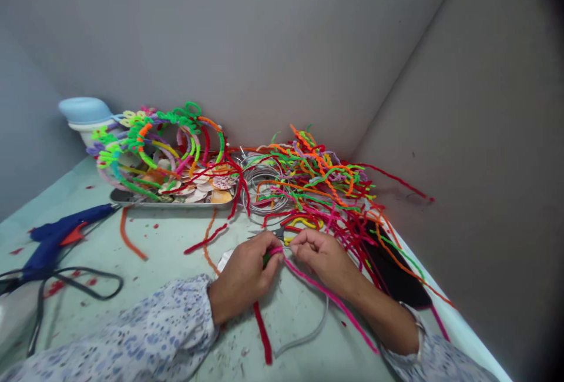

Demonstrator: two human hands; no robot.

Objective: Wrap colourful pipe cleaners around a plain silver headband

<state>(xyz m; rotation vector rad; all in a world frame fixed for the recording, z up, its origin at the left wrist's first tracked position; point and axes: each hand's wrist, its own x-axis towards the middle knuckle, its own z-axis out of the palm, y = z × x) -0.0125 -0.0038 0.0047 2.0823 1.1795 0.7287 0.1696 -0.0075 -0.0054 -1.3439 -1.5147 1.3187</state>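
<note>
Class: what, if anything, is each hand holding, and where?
The left hand pinches a pink fuzzy stem near its upper end. The right hand is closed beside it; what it grips cannot be told.

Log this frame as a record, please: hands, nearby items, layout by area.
left hand: pinches pink strip
right hand: fingertips beside left's; exact grip unclear
below hands: grey wire, curved on table; red strip
beyond hands: scissors, red and yellow handles
back left: tray with shells; fuzzy hoops over it; blue-lidded container
left: blue glue gun
back right: multicoloured strip pile
right: black slab, partly under strips
</note>
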